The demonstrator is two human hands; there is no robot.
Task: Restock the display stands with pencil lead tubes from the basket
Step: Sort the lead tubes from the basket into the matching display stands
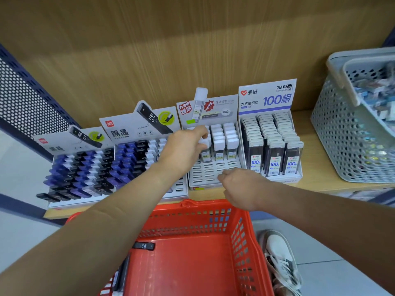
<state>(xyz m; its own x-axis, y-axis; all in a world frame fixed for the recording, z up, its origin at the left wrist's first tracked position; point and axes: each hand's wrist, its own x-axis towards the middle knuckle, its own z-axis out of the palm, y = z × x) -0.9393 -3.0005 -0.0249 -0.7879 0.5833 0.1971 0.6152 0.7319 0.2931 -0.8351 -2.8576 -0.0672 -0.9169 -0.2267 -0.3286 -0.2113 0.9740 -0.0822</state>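
1. A white-capped lead tube [204, 144] is pinched between the curled fingers of the left hand [183, 150], at the left column of the white display stand [213, 174], third from the left.
2. The right hand [241, 189] is held over that stand's near edge, fingers curled. Whether anything is held cannot be told.
3. A black tube [143, 246] is seen lying in the red basket [241, 231], nearest of all.

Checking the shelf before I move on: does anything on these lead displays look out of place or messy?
Nothing is spilled or damaged. Only the white-capped stand stands out: its front slots are empty, while the blue-header stand beside it is full. The left hand holds a white-capped tube there.
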